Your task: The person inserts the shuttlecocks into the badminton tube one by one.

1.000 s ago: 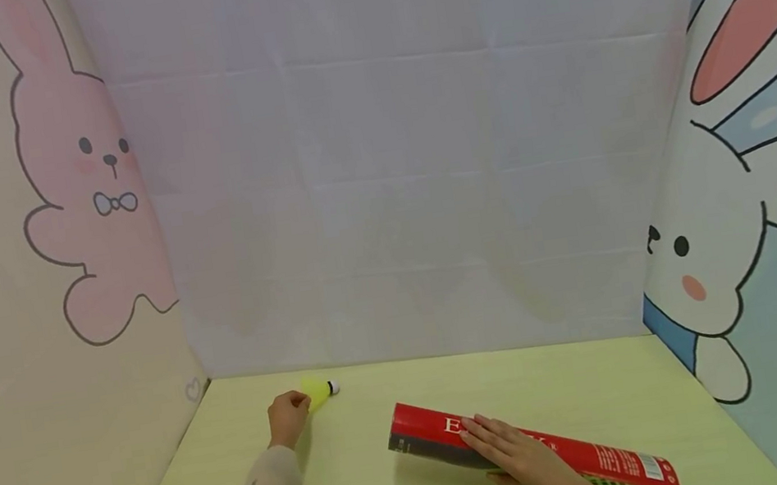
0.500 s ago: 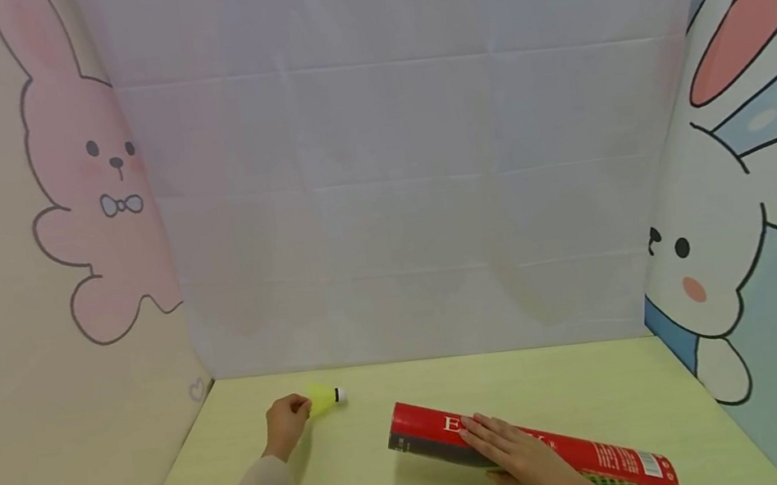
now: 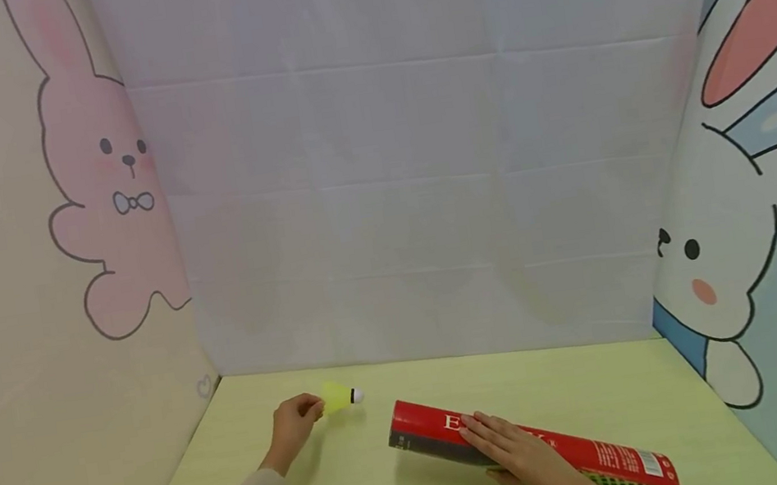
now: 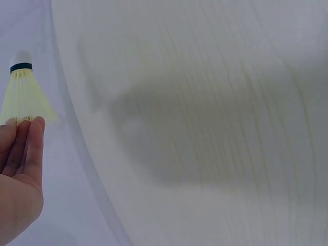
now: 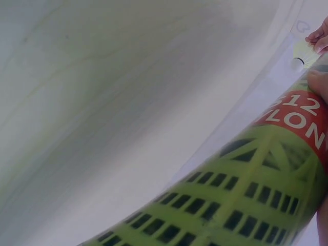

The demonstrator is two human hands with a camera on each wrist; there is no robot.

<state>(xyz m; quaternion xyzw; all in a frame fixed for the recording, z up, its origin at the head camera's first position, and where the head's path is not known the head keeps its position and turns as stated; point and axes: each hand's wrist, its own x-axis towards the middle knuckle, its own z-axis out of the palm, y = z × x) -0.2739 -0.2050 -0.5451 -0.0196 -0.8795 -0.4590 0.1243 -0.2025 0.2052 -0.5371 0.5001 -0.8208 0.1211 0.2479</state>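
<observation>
A yellow shuttlecock with a white cork and a dark band is pinched at its skirt rim by my left hand, above the table's far left part. In the left wrist view the shuttlecock points cork away from the fingertips. My right hand grips a red and black shuttlecock tube, fingers across its top and thumb on the near side. The tube slants, its left end farther from me. Green netted print shows on the tube in the right wrist view. Whether the tube holds anything is hidden.
A pale yellow-green table lies beneath both hands. A white sheet closes the back. Walls with a pink rabbit on the left and a white rabbit on the right flank the table.
My left hand has moved slightly right and toward me with the shuttlecock, bringing it nearer the tube. The right hand and the tube have hardly moved.
</observation>
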